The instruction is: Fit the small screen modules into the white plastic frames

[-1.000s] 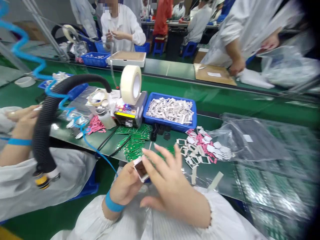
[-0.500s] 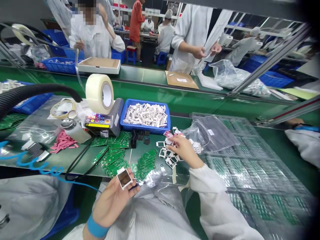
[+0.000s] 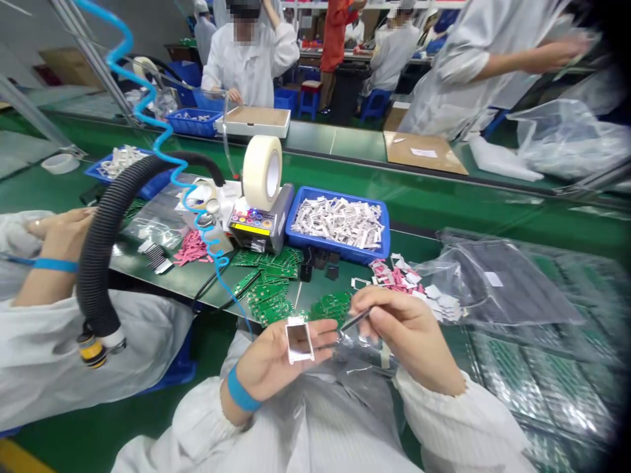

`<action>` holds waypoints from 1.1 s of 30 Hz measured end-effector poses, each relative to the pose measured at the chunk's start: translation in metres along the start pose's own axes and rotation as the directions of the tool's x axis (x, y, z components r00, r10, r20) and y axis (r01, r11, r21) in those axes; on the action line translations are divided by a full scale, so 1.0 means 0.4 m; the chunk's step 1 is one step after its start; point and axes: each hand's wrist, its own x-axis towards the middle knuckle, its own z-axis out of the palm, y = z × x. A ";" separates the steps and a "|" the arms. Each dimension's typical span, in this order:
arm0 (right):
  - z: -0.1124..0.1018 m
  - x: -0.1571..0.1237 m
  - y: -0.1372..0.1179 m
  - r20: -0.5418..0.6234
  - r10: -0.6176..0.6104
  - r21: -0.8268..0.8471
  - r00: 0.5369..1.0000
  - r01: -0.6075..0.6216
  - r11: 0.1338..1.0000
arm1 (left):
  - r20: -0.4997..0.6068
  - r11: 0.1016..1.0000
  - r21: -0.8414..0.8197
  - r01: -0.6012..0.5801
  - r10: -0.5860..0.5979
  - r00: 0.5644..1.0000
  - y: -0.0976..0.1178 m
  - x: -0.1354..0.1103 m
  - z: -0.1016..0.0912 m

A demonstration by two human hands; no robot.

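Note:
My left hand is palm up with its fingers stretched out. It holds a small dark screen in a white frame, which lies across the fingers. Dark, slim tweezers are pinched in my right hand, their tips pointing left toward my left fingertips. Green circuit boards lie in a pile just beyond both hands. Past my right hand are a loose white frame, pink strips and white pieces. My right fingers partly hide that area.
A blue bin of white frames stands behind the boards. Left of it, a tape roll sits on a grey machine. A black hose arches near a co-worker's hand. Bagged dark sheets lie right.
My right hand has come back from the white frames toward my left hand, now with tweezers showing in it. My left hand still holds the framed screen. The view has swung left.

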 end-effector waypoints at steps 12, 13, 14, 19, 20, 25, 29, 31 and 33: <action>0.091 0.089 -0.073 0.623 0.051 -0.057 0.781 -0.020 0.998 | 0.138 0.990 -0.073 0.117 -0.106 0.985 0.038 -0.062 -0.015; 0.089 0.093 -0.077 0.650 0.028 -0.084 0.760 0.036 0.996 | 0.117 0.992 -0.054 0.114 -0.107 0.987 0.037 -0.061 -0.014; 0.087 0.095 -0.080 0.668 0.002 -0.108 0.744 0.094 0.990 | 0.104 0.993 -0.031 0.112 -0.109 0.989 0.035 -0.060 -0.013; 0.096 0.073 -0.067 0.515 -0.091 -0.363 0.852 0.313 0.878 | 0.055 0.998 0.065 0.023 -0.027 0.998 0.020 -0.054 -0.013; 0.102 0.061 -0.058 0.439 -0.129 -0.424 0.889 0.331 0.843 | 0.038 0.996 0.086 -0.009 0.006 0.999 0.018 -0.053 -0.012; 0.142 -0.006 0.007 0.115 -0.379 -0.584 0.918 0.371 0.722 | -0.034 0.964 0.244 -0.107 0.119 0.992 0.008 -0.047 0.005; 0.161 -0.031 0.030 -0.054 -0.355 -0.513 0.933 0.279 0.812 | -0.071 0.942 0.312 -0.123 0.152 0.986 -0.005 -0.034 0.022; 0.153 -0.037 0.020 -0.124 -0.310 -0.470 0.943 0.219 0.855 | -0.104 0.950 0.290 -0.112 0.148 0.984 -0.009 -0.027 0.026; 0.130 -0.049 0.003 -0.183 -0.309 -0.464 0.933 0.195 0.864 | -0.124 0.965 0.239 -0.106 0.139 0.983 -0.007 -0.020 0.025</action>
